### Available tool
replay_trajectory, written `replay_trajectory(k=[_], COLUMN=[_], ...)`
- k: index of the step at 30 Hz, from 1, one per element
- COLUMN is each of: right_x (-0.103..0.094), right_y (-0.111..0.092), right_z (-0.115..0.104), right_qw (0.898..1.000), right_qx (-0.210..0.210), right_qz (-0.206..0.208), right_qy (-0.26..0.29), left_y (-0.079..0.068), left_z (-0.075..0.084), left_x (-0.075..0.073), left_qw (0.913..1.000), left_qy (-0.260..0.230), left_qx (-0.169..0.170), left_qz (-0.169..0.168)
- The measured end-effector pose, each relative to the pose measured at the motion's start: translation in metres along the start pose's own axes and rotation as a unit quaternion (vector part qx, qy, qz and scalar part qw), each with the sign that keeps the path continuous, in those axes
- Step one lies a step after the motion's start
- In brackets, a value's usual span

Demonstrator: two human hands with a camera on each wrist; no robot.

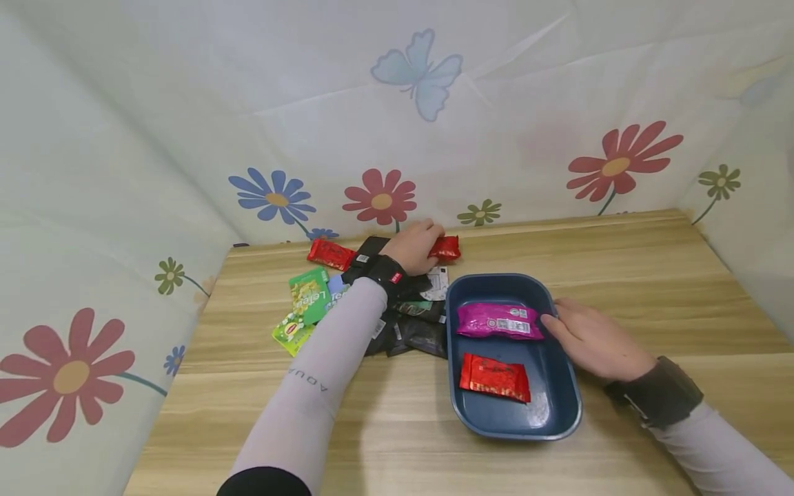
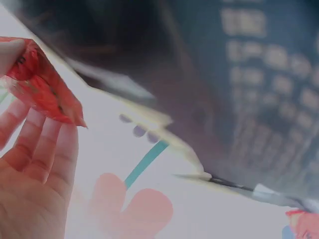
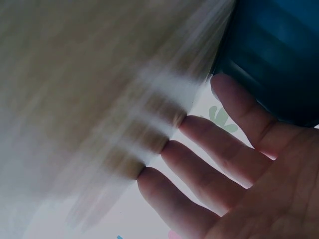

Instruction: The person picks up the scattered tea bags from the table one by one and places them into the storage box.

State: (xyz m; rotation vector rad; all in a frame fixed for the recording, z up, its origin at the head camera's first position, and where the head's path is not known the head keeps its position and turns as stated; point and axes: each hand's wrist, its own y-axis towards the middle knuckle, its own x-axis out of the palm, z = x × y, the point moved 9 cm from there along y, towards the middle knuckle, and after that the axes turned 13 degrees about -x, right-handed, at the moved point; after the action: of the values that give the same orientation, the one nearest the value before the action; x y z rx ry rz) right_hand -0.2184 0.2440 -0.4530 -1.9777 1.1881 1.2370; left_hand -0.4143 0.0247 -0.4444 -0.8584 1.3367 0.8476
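Observation:
My left hand pinches a red packet between thumb and fingers at the back of the table. In the left wrist view that packet hangs between the thumb and several fingertips. Below this hand lies a pile of dark packets, partly hidden by the forearm. Beside a blue rectangular tray, my right hand has its thumb touching the right rim. The right wrist view shows its fingers nearly straight, fingertips on the table. A magenta packet and a red packet lie in the tray.
Another red packet lies at the back left. Green packets are left of the forearm, and a white packet lies near the tray's back left corner. Behind the wooden table hangs a flower-printed sheet.

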Motion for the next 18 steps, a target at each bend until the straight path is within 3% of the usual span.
replay_trajectory(k=[6, 12, 18], right_x=[0.001, -0.001, 0.000], right_y=[0.000, 0.000, 0.000], right_z=[0.002, 0.001, 0.000], right_qw=[1.000, 1.000, 1.000], right_qx=[-0.001, -0.005, -0.006], right_qz=[-0.001, 0.001, 0.000], right_qy=[0.002, 0.001, 0.002], left_y=[-0.024, -0.066, -0.113], left_z=[0.014, 0.053, 0.101], left_x=[-0.040, -0.082, -0.095], left_qw=[0.9968, 0.9858, 0.9740], left_qy=[-0.058, -0.090, -0.114], left_qx=[0.030, 0.099, 0.174], left_qz=[0.047, 0.101, 0.091])
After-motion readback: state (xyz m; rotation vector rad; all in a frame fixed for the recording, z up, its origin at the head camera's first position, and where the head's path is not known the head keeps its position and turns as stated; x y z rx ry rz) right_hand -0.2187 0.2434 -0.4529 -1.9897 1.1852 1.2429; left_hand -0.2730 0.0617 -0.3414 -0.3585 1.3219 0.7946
